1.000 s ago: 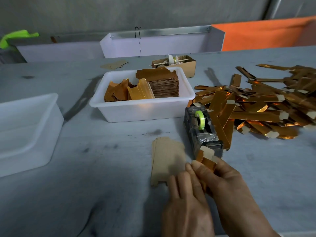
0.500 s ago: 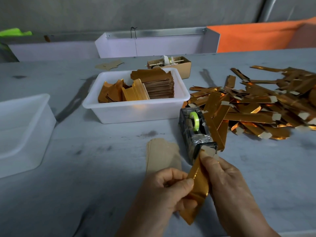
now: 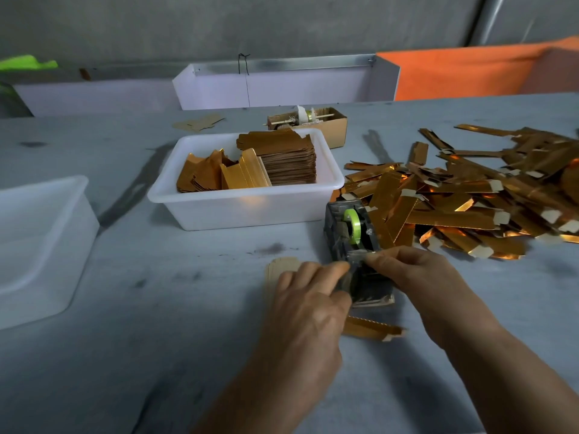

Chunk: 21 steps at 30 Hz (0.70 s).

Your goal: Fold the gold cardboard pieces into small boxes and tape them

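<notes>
My left hand (image 3: 310, 305) grips a folded gold cardboard piece (image 3: 372, 329) close to the table; its gold end sticks out to the right under my palm. My right hand (image 3: 419, 274) pinches the clear tape end at the front of the black tape dispenser (image 3: 347, 228), which carries a green roll. Both hands meet at the dispenser's cutter. A small stack of flat brown cardboard blanks (image 3: 277, 269) lies on the table, partly hidden by my left fingers.
A white tub (image 3: 244, 211) with stacked gold and brown blanks stands behind the dispenser. Several finished gold pieces are heaped in a pile (image 3: 470, 202) at the right. A translucent tub (image 3: 40, 245) sits at the left, and a small cardboard box (image 3: 332, 126) at the back.
Both hands moved forward to the dispenser. The gold piece went from upright between my hands to low under my left hand, and my right hand took the tape end.
</notes>
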Motion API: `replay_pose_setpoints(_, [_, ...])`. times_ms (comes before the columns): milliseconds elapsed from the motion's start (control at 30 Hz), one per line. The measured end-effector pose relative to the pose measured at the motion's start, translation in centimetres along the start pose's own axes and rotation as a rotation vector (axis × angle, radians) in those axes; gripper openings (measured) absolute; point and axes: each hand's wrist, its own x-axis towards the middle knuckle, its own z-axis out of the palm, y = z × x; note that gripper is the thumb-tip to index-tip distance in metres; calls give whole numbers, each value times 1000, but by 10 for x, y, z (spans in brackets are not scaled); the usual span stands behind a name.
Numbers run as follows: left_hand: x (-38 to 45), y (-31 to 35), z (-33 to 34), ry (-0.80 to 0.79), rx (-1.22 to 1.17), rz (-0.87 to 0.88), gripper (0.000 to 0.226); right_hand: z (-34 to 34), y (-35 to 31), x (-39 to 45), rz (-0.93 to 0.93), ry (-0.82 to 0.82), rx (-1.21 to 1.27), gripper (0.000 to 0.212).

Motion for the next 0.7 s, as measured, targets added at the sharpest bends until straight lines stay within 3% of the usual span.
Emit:
replay_pose_setpoints(133, [8, 2, 7, -141, -17, 53, 16, 5, 0, 2, -11, 32, 2, 14])
replay_pose_setpoints(300, [11, 3, 8, -137, -47, 42, 14, 7, 1, 4, 5, 44, 33, 12])
replay_pose_setpoints(500, [9, 7, 9, -118, -65, 20, 22, 2, 2, -3, 25, 49, 307, 12])
replay_pose_setpoints(700, [7, 11, 10, -130, -19, 21, 30, 3, 11, -15, -106, 168, 4, 16])
